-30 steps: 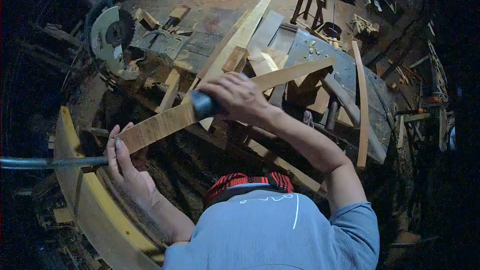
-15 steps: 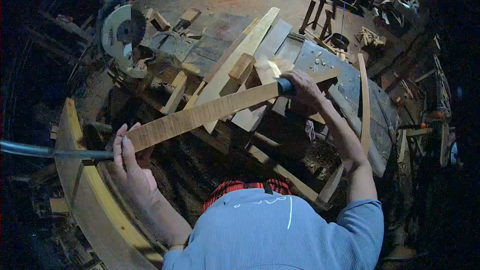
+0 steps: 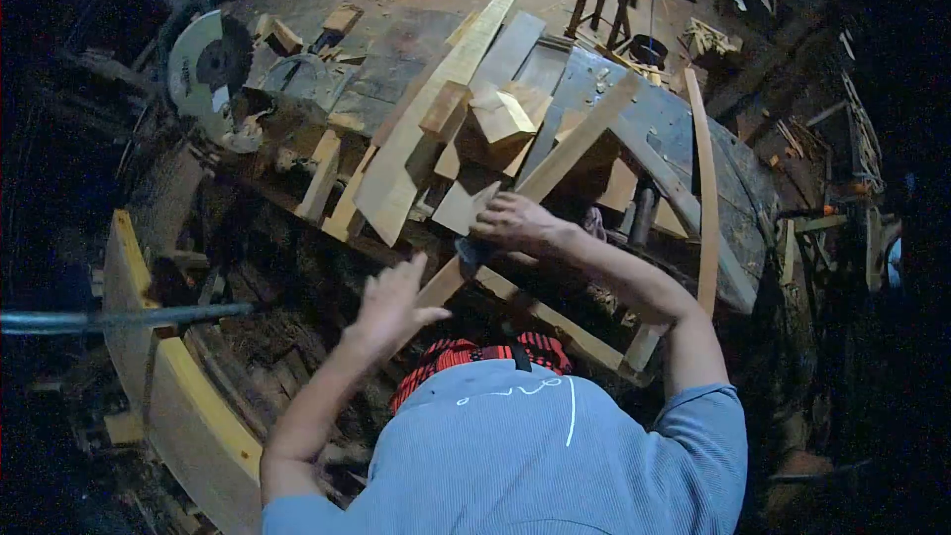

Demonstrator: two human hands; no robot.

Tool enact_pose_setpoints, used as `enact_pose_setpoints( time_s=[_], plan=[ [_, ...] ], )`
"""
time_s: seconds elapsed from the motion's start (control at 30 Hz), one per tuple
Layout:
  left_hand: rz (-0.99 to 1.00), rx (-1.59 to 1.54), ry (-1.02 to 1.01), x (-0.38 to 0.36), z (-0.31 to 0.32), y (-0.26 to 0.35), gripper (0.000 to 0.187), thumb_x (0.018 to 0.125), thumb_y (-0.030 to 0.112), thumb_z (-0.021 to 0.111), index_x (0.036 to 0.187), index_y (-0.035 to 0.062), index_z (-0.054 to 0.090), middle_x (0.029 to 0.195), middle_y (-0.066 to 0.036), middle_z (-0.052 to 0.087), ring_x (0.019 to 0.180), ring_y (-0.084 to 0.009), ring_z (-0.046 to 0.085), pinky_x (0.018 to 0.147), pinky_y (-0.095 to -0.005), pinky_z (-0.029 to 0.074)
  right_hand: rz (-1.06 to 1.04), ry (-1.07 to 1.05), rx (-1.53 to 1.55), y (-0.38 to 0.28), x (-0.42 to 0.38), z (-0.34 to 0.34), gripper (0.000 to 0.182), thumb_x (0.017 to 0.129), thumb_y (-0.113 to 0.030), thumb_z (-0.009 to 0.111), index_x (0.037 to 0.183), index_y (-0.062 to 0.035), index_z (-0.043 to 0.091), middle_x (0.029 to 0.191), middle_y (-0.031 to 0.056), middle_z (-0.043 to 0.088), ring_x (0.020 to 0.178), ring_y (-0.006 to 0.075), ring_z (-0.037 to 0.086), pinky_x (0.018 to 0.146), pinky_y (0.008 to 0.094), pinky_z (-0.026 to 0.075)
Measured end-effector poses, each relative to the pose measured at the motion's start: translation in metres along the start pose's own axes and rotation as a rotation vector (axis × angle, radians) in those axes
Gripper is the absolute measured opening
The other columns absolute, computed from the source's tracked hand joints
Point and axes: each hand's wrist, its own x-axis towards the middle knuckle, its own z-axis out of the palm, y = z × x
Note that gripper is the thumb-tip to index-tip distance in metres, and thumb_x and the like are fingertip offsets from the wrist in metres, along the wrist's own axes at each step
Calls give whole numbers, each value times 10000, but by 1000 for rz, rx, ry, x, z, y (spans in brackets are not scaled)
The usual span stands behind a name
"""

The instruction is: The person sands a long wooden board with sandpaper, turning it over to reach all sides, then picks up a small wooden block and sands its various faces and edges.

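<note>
A board (image 3: 580, 146) slants from near the torso, up and right over the worktop (image 3: 659, 104); the right hand (image 3: 517, 223) grips a dark block (image 3: 470, 252) along it, while the open left hand (image 3: 389, 299) is nearer its lower end, contact unclear.

Long wooden board (image 3: 582, 136), narrow, pale brown, slants upper right to lower left, middle partly hidden; small dark block (image 3: 470, 253), blurred, at its lower part.

Woodworking shop — circular saw (image 3: 210, 67), timber offcuts (image 3: 711, 40)
</note>
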Motion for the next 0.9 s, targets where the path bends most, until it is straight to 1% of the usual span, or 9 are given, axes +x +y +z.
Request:
enact_pose_setpoints(
  time_s=[0.07, 0.17, 0.23, 0.33, 0.4, 0.47, 0.57, 0.77, 0.9],
  plan=[
    [-171, -103, -233, 6, 29, 11, 889, 633, 494, 686, 1274, 19, 293, 1072, -208, 524, 986, -349, 517, 847, -443, 404, 49, -83, 37, -16, 5, -9, 407, 716, -227, 515, 1109, -125, 483, 1040, 59, 502, 1017, 216, 473, 888, 349, 389],
    [-303, -299, -295, -3, 53, 18, 737, 663, 403, 678, 1219, 38, 362, 1018, -197, 552, 939, -346, 541, 795, -424, 438, -31, -16, -10, -28, 1, -21, 381, 732, -219, 503, 1098, -115, 483, 1004, 48, 510, 1012, 211, 474, 904, 351, 365],
    [-205, -396, 31, -10, 66, 26, 546, 674, 320, 642, 1106, 53, 444, 930, -190, 580, 857, -356, 565, 737, -428, 457, -20, -23, -37, -31, -4, -28, 384, 727, -221, 504, 1094, -110, 484, 996, 51, 507, 1001, 216, 475, 899, 350, 365],
    [-275, -404, 63, -8, 60, 35, 418, 666, 303, 616, 976, 52, 489, 851, -190, 589, 808, -376, 572, 707, -445, 457, 12, -19, -35, -41, 5, -52, 457, 699, -243, 531, 1130, -105, 466, 962, 76, 491, 961, 246, 478, 889, 375, 361],
    [-281, -395, 14, -4, 50, 39, 412, 659, 316, 620, 944, 45, 495, 828, -194, 586, 793, -378, 573, 692, -448, 457, 109, -184, -48, -62, 14, -66, 521, 768, -202, 452, 1276, -158, 345, 1112, 110, 438, 1113, 285, 391, 960, 435, 292],
    [-283, -382, -36, -3, 42, 40, 409, 652, 328, 624, 912, 38, 501, 806, -197, 583, 779, -380, 573, 678, -452, 457, 168, -110, 60, -76, 18, -79, 529, 774, -208, 421, 1292, -170, 318, 1080, 132, 434, 1084, 302, 404, 958, 494, 270],
    [-257, -353, -58, -5, 32, 36, 400, 648, 330, 625, 872, 25, 495, 781, -197, 576, 757, -380, 569, 664, -453, 456, 176, -112, 62, -77, 17, -79, 510, 772, -206, 419, 1273, -174, 334, 1073, 133, 437, 1076, 298, 409, 960, 497, 268],
    [-167, -398, 50, -11, 17, 27, 423, 642, 289, 641, 953, 29, 516, 837, -182, 586, 802, -347, 579, 698, -417, 467, 223, 11, -43, -43, 9, -104, 419, 699, -180, 524, 1112, -148, 463, 954, 78, 467, 974, 249, 466, 948, 463, 292],
    [-120, -363, 92, -25, 14, 10, 420, 631, 237, 663, 976, 41, 523, 856, -152, 597, 806, -318, 592, 690, -397, 477, 294, -56, -106, 5, -24, -125, 508, 660, -227, 609, 1144, -165, 469, 1049, 101, 462, 1037, 261, 444, 960, 473, 268]
  ],
)
